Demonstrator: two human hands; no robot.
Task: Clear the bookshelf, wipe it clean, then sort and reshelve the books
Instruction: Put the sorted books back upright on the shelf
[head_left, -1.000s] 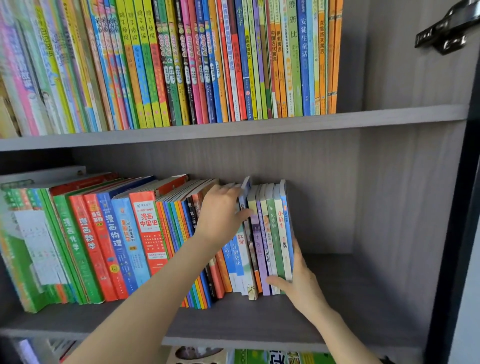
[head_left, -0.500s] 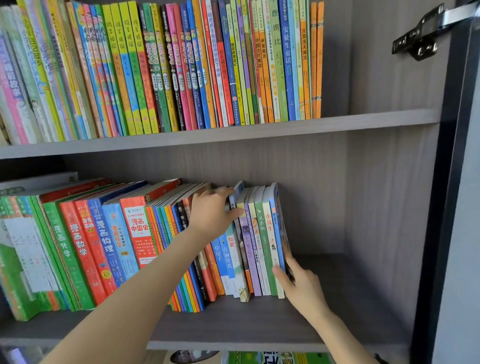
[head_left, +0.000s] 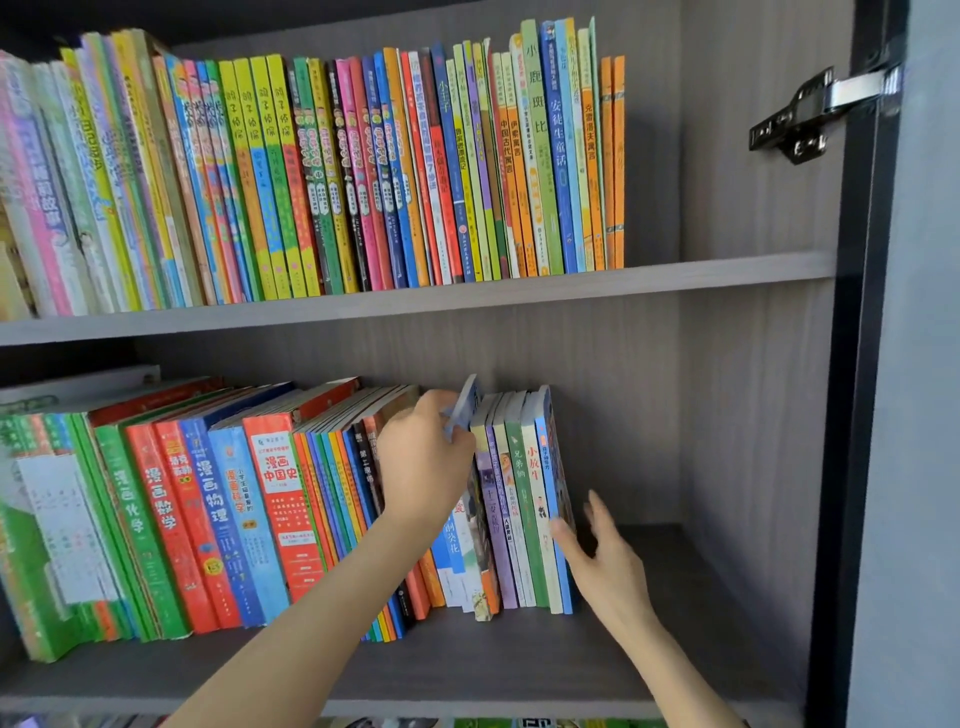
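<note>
A row of colourful books (head_left: 218, 514) stands on the middle shelf (head_left: 467, 670) of a grey bookshelf. My left hand (head_left: 423, 467) grips the top of a thin blue book (head_left: 465, 405) that sticks up and tilts within the row. My right hand (head_left: 605, 564) is spread flat against the outer blue book (head_left: 556, 499) at the right end of the row, fingers apart, steadying a small group of upright books (head_left: 519, 499).
The upper shelf (head_left: 727, 270) carries a tight row of upright books (head_left: 322, 171). Bare shelf runs right of both rows up to the side wall (head_left: 753, 415). A metal door hinge (head_left: 810, 114) sits at the top right. More books show below the front edge.
The view has shifted so the shelves sit lower and further left. My left hand has tipped the thin blue book up above the row. My right hand has opened flat against the end book.
</note>
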